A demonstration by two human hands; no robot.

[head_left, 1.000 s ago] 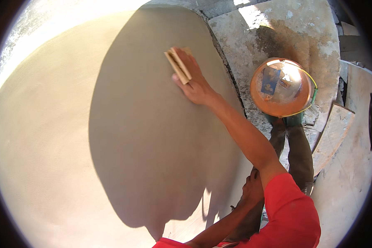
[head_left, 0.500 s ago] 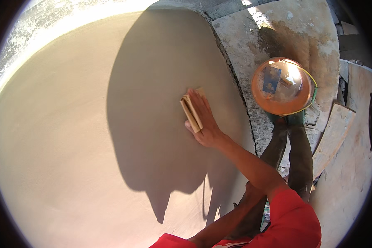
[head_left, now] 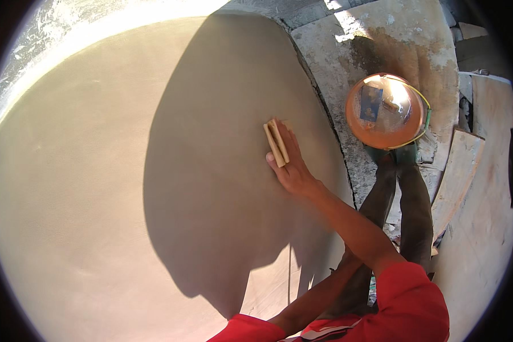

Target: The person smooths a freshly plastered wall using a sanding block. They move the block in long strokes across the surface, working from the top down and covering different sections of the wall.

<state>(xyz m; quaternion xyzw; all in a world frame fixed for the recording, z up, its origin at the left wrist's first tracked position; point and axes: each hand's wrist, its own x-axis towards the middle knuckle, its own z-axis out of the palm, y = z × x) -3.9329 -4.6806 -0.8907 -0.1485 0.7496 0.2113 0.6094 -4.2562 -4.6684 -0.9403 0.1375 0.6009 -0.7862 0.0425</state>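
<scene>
My right hand [head_left: 293, 165] is closed on a tan two-layered block [head_left: 276, 143], with a dark gap between its layers. The thumb lies along the near left side, and the fingers reach over the far side. Hand and block rest against a broad, smooth beige plastered surface [head_left: 85, 188], inside a large shadow. My left forearm [head_left: 310, 299] crosses beneath the right arm. Near the right elbow my left hand [head_left: 349, 261] is mostly hidden, so its fingers cannot be made out.
An orange bucket [head_left: 356, 128] with a yellow-green handle stands at the right by my boots; a blue rectangular piece [head_left: 371, 102] lies in it. A stained pale slab [head_left: 325, 54] borders the plaster's dark edge. Farther right are a loose board [head_left: 459, 165] and rubble.
My right hand has shifted a little to the right with the block, which now looks more upright. The view has also moved slightly, and the shadow's lower edge has changed shape.
</scene>
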